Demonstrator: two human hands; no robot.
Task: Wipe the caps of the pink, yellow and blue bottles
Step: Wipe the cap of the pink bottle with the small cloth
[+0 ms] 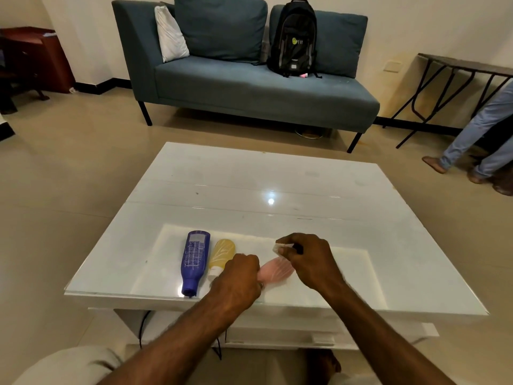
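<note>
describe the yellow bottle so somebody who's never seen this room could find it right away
Start at the white table in front of the blue sofa; three bottles lie along its near edge. The yellow bottle is the middle one, lying beside the taller blue bottle on its left, with the pink bottle under the hands on its right. It is the only amber-yellow one, shorter than the blue, with a white cap end.

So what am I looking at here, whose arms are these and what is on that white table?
There is no machine. A person wears a camera on the head, so you see their own two arms from above. On the white table three bottles lie on their sides: a blue bottle, a yellow bottle and a pink bottle. The left hand is closed over the pink bottle's cap end, which is hidden. The right hand pinches a small white wipe. Behind stands a sofa with a backpack.
</note>
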